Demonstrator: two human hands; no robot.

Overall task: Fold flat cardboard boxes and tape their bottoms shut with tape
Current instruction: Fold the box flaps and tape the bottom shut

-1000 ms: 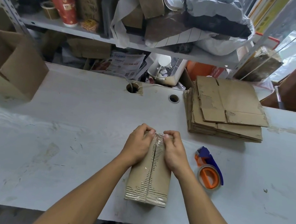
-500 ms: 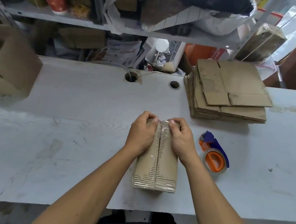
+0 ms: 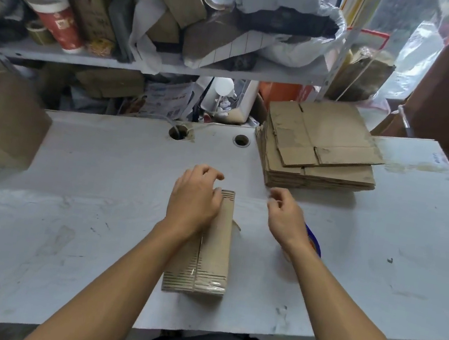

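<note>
a small brown corrugated cardboard box [image 3: 212,252] lies on the white worktable [image 3: 95,208], near its front edge and about midway across. its upturned face shows two flaps meeting along a centre seam, with clear glossy tape [image 3: 197,264] running down that seam and wrapped over the near end.

the left hand [image 3: 194,197] rests on the far left part of the box, palm down, its heel on the cardboard and its fingers loosely curled past the far edge; they grasp nothing that can be seen. the right hand [image 3: 286,218] hangs in the air to the right of the box, clear of it, with fingers loosely bent and nothing in them. under that wrist peeks part of a blue and orange tape dispenser [image 3: 314,241], mostly hidden by the arm.

further back on the right a stack of flat brown cardboard box blanks [image 3: 319,152] sits on the table. at the left edge stands a larger erected brown cardboard box [image 3: 0,119]. two round cable holes [image 3: 241,140] pierce the tabletop near its back edge. behind the table a white metal shelf [image 3: 174,66] carries cardboard scraps, plastic bags and a red and white cylindrical canister [image 3: 58,19].
</note>
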